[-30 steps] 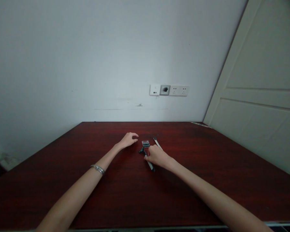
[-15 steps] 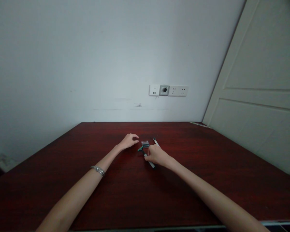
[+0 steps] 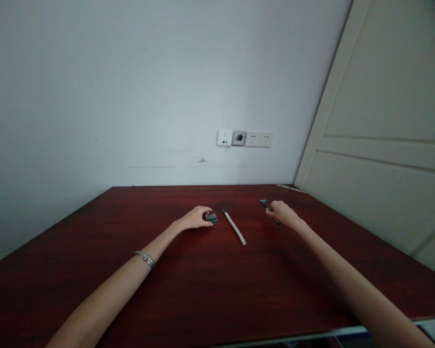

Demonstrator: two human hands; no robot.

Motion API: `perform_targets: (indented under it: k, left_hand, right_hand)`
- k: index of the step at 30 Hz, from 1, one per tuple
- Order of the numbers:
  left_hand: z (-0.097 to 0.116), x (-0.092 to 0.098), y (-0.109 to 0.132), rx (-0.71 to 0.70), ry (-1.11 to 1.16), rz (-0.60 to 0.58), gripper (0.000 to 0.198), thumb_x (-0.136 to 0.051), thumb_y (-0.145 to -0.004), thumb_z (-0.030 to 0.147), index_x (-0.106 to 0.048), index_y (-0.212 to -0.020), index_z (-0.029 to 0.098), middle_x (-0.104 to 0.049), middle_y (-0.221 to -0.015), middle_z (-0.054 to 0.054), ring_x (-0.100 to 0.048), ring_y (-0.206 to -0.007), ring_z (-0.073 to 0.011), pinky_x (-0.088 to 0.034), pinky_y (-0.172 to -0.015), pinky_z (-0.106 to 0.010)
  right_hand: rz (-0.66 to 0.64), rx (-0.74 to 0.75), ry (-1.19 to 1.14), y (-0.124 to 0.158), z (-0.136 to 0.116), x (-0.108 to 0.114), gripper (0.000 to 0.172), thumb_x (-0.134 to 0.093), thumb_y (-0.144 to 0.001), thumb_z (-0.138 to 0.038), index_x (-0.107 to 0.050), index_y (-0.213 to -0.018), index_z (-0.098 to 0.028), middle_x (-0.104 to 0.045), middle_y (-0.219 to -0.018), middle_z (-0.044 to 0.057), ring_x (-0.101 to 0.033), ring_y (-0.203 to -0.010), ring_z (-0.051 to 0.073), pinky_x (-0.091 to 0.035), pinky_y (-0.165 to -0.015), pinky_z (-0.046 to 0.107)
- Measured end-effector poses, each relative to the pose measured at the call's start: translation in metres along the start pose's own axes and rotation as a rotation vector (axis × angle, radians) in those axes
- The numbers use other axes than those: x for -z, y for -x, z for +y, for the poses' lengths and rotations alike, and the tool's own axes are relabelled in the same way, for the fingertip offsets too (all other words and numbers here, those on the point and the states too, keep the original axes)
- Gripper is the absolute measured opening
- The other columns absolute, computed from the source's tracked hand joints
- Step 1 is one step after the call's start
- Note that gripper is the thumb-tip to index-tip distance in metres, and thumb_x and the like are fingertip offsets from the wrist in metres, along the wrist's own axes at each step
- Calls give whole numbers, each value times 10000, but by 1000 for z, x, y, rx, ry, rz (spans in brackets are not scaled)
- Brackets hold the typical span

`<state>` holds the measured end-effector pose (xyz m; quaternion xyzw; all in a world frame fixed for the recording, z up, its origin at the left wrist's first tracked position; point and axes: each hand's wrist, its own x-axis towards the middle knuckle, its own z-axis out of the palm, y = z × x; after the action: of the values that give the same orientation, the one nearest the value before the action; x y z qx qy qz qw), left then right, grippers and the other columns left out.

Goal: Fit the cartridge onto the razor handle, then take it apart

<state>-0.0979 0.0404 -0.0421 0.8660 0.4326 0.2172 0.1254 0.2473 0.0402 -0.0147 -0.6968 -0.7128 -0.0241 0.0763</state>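
Note:
My right hand point(image 3: 282, 213) is closed round the handle of a razor point(image 3: 263, 201), whose green head points away to the left. The lower end of its handle shows beneath my fingers. At the left, my left hand point(image 3: 195, 218) has thumb and fingers on opposite sides of a small clear case point(image 3: 212, 218) with dark and greenish contents, gripping it at the tabletop. Between my hands lies a slim white toothbrush point(image 3: 235, 228), its dark head at the far end and a hole in the near end of the handle. Neither hand touches it.
The dark red wooden table point(image 3: 174, 295) runs back to a pale wall. Sockets point(image 3: 259, 139) are set in the wall above it. A white panelled door point(image 3: 377, 183) stands along the right side. A thin strip point(image 3: 291, 188) lies at the back right corner.
My right hand has carried the razor to the right, away from the case and toothbrush. My left hand has closed in on the clear case. The camera view has shifted slightly.

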Motion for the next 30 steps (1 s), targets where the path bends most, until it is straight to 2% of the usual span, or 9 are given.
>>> perform_targets:
  k: [5, 13, 17, 20, 22, 24, 27, 30]
  left_hand:
    - [-1, -4, -1, -22, -37, -10, 539, -643, -651, 351, -545, -1142, 152, -616, -1035, -84, -565, -936, -215, -411, -846, -303]
    - [3, -4, -3, 10, 31, 35, 527, -645, -647, 326, -542, -1136, 161, -615, -1011, -70, -569, -925, -209, -415, -849, -306]
    - [9, -5, -11, 18, 102, 109, 543, -659, -640, 287, -528, -1146, 138, -611, -1015, -78, -575, -905, -192, -424, -847, -299]
    - [16, -7, -20, -24, 120, 148, 557, -670, -635, 266, -519, -1150, 119, -606, -1018, -85, -569, -913, -187, -422, -856, -299]
    - [24, -9, -27, -58, 135, 147, 570, -672, -637, 269, -508, -1161, 117, -603, -1022, -88, -567, -918, -186, -420, -862, -304]
    - [34, -11, -33, -81, 154, 133, 605, -680, -631, 264, -485, -1185, 120, -602, -1017, -88, -568, -917, -189, -423, -857, -312]
    - [54, -14, -41, -110, 195, 104, 692, -688, -631, 265, -415, -1252, 129, -603, -1011, -91, -571, -912, -193, -431, -839, -320]
    - [74, -16, -44, -153, 221, 77, 765, -701, -625, 275, -355, -1294, 139, -598, -1024, -103, -573, -913, -203, -433, -828, -331]
  right_hand:
    - [-41, -43, 58, -3, 17, -10, 267, -474, -779, -319, -646, -857, -130, -648, -902, 164, -632, -821, 259, -445, -639, 287]
    - [-35, -27, 67, -2, 18, -18, 293, -426, -819, -298, -650, -882, -118, -633, -943, 188, -625, -859, 272, -453, -678, 313]
    - [-40, -42, 36, 0, 19, -16, 315, -458, -817, -364, -649, -867, -118, -627, -940, 189, -620, -857, 283, -450, -668, 326]
    - [16, -53, 7, 3, 16, -5, 360, -476, -804, -444, -644, -906, -143, -627, -937, 162, -611, -869, 276, -446, -687, 337]
    - [72, 32, -55, 7, 8, 7, 384, -504, -776, -485, -635, -964, -176, -626, -957, 129, -597, -894, 258, -438, -727, 334]
    - [88, 233, -166, 15, -5, 21, 435, -549, -737, -503, -612, -1037, -194, -608, -1019, 102, -580, -908, 228, -427, -775, 318]
    - [-25, 524, -317, 29, -27, 39, 579, -604, -687, -507, -545, -1161, -180, -567, -1083, 96, -559, -892, 193, -422, -796, 299]
    - [-134, 623, -368, 43, -44, 48, 695, -647, -648, -490, -469, -1240, -172, -550, -1065, 94, -542, -869, 189, -430, -770, 308]
